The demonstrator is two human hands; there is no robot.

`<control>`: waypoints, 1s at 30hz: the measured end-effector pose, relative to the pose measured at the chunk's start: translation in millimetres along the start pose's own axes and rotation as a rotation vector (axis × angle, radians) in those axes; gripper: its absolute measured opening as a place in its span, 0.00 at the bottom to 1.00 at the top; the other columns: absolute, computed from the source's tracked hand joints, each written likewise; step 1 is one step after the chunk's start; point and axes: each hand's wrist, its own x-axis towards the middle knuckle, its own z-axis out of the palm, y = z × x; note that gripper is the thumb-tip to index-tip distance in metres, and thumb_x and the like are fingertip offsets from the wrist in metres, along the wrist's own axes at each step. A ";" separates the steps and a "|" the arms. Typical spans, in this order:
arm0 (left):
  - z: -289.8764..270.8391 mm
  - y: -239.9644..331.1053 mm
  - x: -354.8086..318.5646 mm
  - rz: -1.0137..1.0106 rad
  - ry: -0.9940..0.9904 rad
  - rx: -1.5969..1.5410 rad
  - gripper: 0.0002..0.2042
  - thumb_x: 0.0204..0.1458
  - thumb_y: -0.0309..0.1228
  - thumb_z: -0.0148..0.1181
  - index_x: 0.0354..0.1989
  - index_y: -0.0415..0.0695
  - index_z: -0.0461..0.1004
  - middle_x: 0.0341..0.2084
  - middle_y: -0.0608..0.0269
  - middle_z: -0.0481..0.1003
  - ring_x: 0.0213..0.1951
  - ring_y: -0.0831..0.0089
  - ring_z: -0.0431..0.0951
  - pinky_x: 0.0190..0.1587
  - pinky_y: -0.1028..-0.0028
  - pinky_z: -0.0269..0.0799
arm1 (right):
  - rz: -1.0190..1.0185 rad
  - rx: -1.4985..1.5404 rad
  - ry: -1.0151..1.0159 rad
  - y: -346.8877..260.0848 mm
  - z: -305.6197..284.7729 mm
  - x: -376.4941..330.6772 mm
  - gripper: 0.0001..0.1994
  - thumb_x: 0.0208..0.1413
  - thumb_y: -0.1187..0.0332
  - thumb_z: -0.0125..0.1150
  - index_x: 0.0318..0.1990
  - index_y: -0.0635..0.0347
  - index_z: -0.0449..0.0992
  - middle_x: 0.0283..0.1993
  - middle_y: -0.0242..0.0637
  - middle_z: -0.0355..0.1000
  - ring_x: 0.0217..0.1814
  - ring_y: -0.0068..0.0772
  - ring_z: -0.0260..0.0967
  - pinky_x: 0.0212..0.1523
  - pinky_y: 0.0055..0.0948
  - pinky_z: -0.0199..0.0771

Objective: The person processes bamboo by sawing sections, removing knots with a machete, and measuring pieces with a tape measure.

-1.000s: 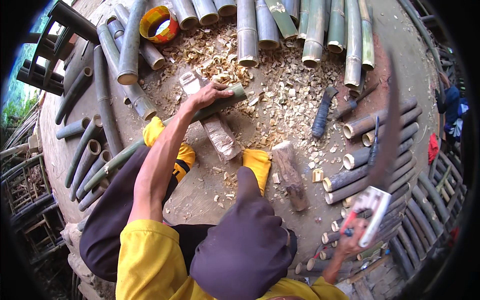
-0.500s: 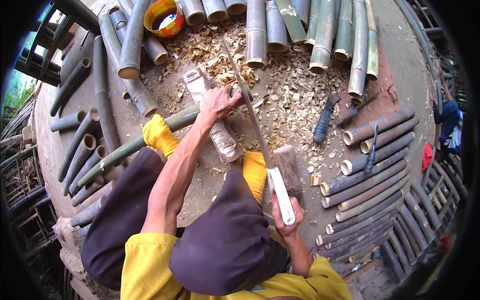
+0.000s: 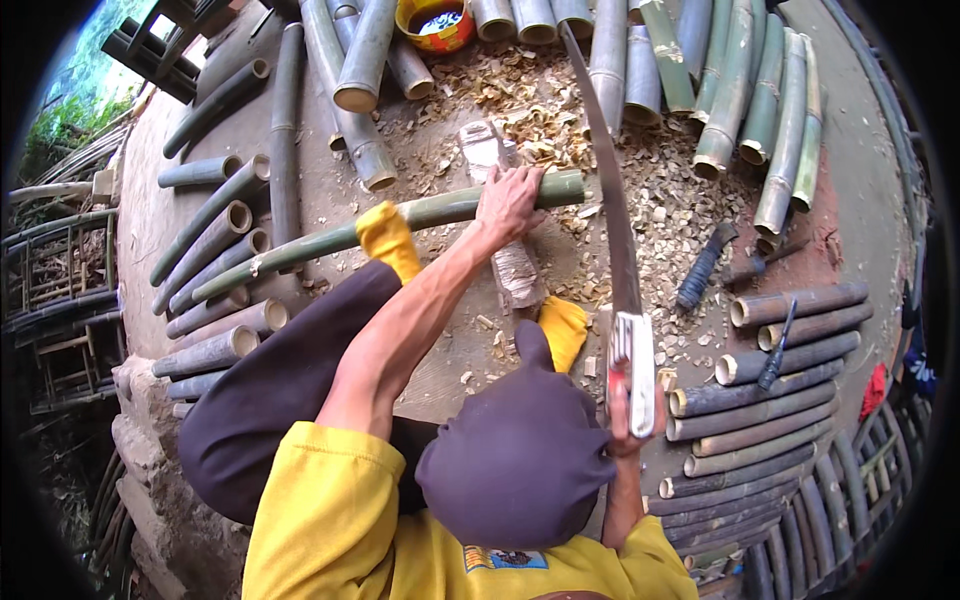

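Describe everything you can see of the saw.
The saw has a long, slightly curved blade that looks like dark brownish metal, narrowing to a tip pointing away from the person. Its handle, white with some red, is gripped in the right hand. In this view the blade passes just right of the bamboo pole's end, with a gap showing.

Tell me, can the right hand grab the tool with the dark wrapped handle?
Probably not as things stand: the right hand is full, holding the saw. Nothing seems to cover the wrapped tool, so if emptied, it might get there.
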 end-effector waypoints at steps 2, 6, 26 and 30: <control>2.5 2.8 7.9 -0.043 -0.124 -0.052 0.29 0.38 0.40 0.65 0.51 0.45 0.65 0.40 0.58 0.72 0.45 0.59 0.72 0.55 0.58 0.58 | -0.082 -0.183 0.013 -33.6 -15.7 3.5 0.04 0.42 0.74 0.58 0.23 0.65 0.70 0.17 0.36 0.63 0.15 0.32 0.63 0.17 0.30 0.60; 13.5 56.1 37.1 0.009 -0.094 -0.132 0.29 0.37 0.38 0.66 0.51 0.46 0.65 0.41 0.59 0.73 0.47 0.62 0.72 0.56 0.52 0.56 | -0.270 -0.255 0.064 -34.0 -33.8 5.7 0.03 0.46 0.76 0.52 0.26 0.65 0.65 0.14 0.34 0.62 0.14 0.24 0.59 0.17 0.24 0.59; -15.4 -15.2 -4.5 -0.065 -0.093 -0.160 0.27 0.33 0.42 0.67 0.45 0.43 0.73 0.43 0.60 0.68 0.49 0.59 0.64 0.50 0.60 0.60 | -0.218 -0.200 -0.073 -22.4 -21.0 0.6 0.04 0.41 0.75 0.60 0.25 0.65 0.71 0.21 0.39 0.66 0.18 0.36 0.68 0.20 0.31 0.66; -9.4 -17.5 3.3 -0.056 -0.096 -0.165 0.29 0.35 0.45 0.65 0.48 0.45 0.73 0.44 0.61 0.68 0.51 0.61 0.62 0.51 0.57 0.57 | -0.079 -0.031 -0.075 -20.6 -4.1 0.5 0.05 0.42 0.76 0.60 0.23 0.65 0.69 0.20 0.38 0.66 0.18 0.35 0.68 0.21 0.30 0.68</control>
